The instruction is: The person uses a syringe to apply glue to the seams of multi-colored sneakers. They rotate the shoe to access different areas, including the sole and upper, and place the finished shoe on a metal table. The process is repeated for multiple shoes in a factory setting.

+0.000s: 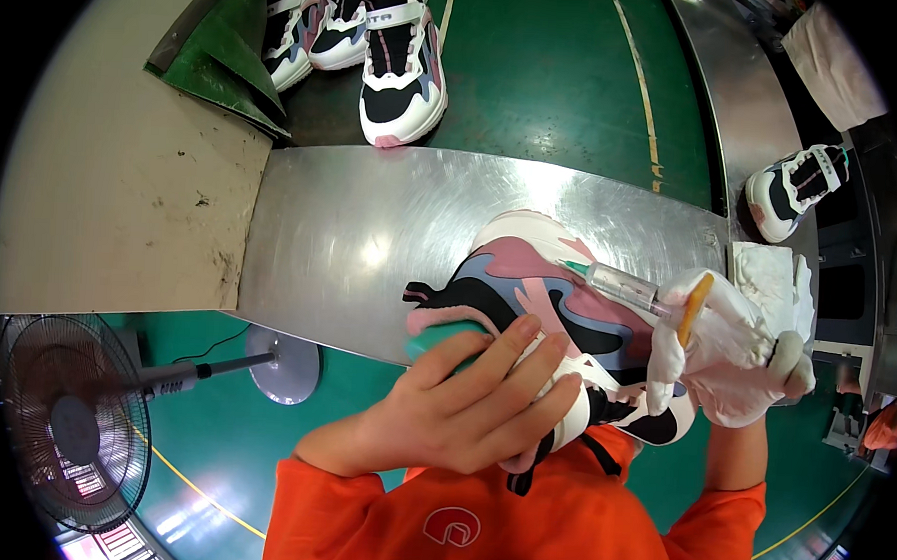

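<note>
A sneaker [591, 331] in white, pink, grey-blue and black lies tilted on its side above the metal table, its sole edge away from me. My bare left hand [473, 401] is closed over its collar and strap area, where a teal insert [441, 340] shows inside. In a white glove, my right hand [721, 342] grips a clear syringe [620, 285] with a green tip and an orange-yellow flange. That tip points left, at the seam between the white sole and the pink upper; whether it touches cannot be told.
Several similar sneakers [391, 107] stand on the green conveyor belt [547, 84] beyond the metal table [341, 225]. Another sneaker [788, 195] and a white folded cloth or paper stack [764, 279] are at right. A beige panel [134, 156] borders the left, above a fan [72, 429].
</note>
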`<state>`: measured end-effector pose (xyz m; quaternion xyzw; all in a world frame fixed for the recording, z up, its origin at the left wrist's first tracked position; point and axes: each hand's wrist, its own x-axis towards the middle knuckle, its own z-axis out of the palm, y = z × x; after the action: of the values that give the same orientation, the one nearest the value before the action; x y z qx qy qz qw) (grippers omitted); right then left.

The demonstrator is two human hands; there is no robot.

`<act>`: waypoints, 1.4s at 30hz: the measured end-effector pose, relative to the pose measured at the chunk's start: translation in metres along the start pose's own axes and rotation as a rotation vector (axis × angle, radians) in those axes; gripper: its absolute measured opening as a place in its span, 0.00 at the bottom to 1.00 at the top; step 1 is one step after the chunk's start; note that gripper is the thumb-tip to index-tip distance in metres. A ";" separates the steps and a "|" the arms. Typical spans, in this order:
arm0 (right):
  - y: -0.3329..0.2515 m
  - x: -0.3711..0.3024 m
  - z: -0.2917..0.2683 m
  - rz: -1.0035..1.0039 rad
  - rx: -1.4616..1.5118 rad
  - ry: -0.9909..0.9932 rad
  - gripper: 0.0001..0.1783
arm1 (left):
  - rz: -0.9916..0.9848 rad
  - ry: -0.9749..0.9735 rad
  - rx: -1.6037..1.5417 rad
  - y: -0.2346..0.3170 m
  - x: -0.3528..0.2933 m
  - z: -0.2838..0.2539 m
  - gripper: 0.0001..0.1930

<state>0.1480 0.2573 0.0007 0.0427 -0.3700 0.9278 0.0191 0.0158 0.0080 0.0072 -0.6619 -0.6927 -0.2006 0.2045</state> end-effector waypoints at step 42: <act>-0.046 -0.021 0.027 0.240 -0.129 0.102 0.67 | -0.045 0.001 -0.009 0.006 -0.007 0.005 0.08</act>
<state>0.1741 0.2723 0.0500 -0.0502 -0.4299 0.8987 -0.0706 0.0219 0.0054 -0.0005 -0.6471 -0.7063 -0.2085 0.1972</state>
